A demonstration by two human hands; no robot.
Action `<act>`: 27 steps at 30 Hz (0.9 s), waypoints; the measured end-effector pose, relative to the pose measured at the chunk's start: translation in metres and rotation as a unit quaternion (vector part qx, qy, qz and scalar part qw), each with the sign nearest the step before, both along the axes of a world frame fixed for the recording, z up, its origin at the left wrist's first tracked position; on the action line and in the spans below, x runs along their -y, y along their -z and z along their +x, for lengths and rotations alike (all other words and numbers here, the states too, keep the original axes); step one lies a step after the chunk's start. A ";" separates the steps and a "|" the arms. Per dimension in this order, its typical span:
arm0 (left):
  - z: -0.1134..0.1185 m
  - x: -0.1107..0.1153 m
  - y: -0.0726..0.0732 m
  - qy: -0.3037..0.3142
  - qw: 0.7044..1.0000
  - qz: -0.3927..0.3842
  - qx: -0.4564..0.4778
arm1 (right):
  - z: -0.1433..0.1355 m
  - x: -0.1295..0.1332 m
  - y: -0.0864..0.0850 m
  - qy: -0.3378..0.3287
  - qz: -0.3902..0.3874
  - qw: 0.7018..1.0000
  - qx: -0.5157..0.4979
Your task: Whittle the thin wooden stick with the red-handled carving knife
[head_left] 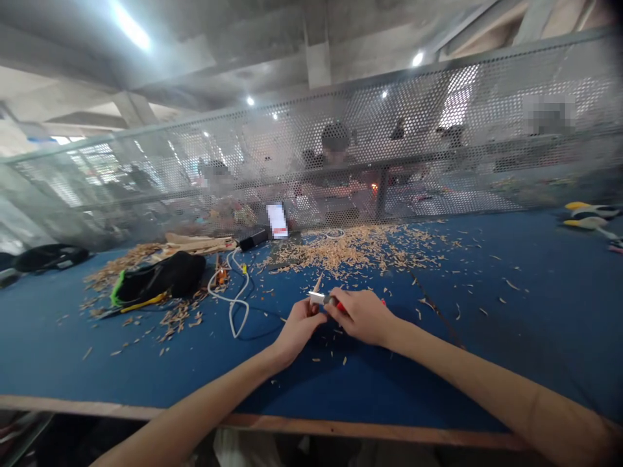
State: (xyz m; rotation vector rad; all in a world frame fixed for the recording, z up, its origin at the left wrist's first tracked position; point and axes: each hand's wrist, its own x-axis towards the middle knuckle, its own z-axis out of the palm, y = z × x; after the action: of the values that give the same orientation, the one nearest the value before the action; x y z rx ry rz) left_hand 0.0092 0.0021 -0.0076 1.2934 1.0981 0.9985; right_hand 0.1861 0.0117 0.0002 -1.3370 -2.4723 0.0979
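Observation:
My left hand is closed around a thin piece of wood whose pointed end sticks up and away from me. In my right hand is a knife with a red handle; its short bright blade lies across the wood, touching or nearly touching it. Both hands are close together above the blue table, my left thumb near the blade. Most of the knife's handle and the lower part of the wood are hidden by my fingers.
Wood shavings lie heaped beyond my hands. To the left are a black pouch with green trim, a white cable and wood strips. A phone stands before a perforated metal screen. Yellow-handled pliers lie far right.

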 end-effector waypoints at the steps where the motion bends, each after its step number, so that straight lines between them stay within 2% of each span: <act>1: 0.001 0.001 -0.001 0.009 1.000 0.008 0.000 | -0.003 0.004 0.000 -0.010 -0.003 1.000 0.018; 5: 0.003 0.003 -0.003 0.050 0.998 0.023 0.005 | -0.005 0.005 0.000 -0.009 -0.011 0.997 0.078; 10: 0.002 0.003 -0.003 0.067 0.997 0.029 -0.008 | -0.002 -0.001 -0.001 0.007 -0.008 0.994 0.112; 18: -0.002 0.002 0.000 0.039 0.996 -0.080 0.020 | 0.010 -0.014 0.000 -0.031 0.034 0.991 0.128; 27: -0.003 0.006 -0.002 0.049 0.993 -0.103 0.026 | 0.021 -0.021 0.005 -0.053 0.092 0.986 0.126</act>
State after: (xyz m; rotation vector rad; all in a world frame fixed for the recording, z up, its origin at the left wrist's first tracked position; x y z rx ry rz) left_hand 0.0061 -0.0042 -0.0058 1.1377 1.0574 0.8185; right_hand 0.2068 0.0325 -0.0047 -1.2049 -2.6815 -0.2855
